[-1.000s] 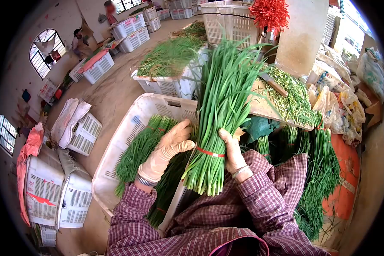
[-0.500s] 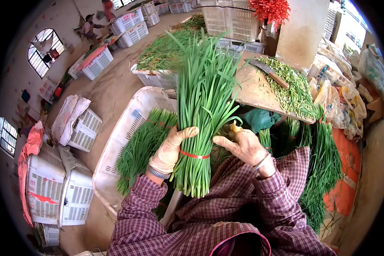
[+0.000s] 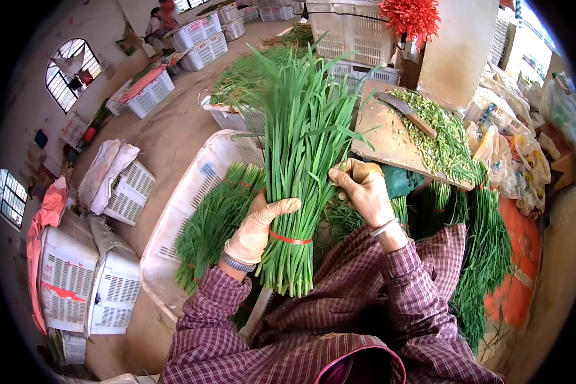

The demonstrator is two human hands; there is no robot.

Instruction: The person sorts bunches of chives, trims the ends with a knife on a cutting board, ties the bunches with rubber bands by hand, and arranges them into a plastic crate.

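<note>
My gloved left hand (image 3: 257,230) is wrapped round the lower part of a large bunch of garlic chives (image 3: 304,166). The bunch stands upright in front of me, leaves up and pale cut ends down, with a red band (image 3: 290,238) round its stalks. At the bunch's right edge, my right hand (image 3: 361,192) pinches a chive leaf between thumb and forefinger; the leaf is mostly hidden by the fingers. Left of the bunch, more banded chives (image 3: 214,224) lie in a white plastic crate (image 3: 157,269).
A knife (image 3: 411,115) lies among chopped trimmings on a board (image 3: 377,137) at right. Further banded chives (image 3: 486,243) hang below it. Plastic bags (image 3: 521,160) are piled beyond. White crates (image 3: 118,281) stand at left. People (image 3: 160,24) are at the far back.
My right hand has risen and moved up against the bunch's edge, its thumb and forefinger closing on a leaf there. My left hand keeps hold of the bunch.
</note>
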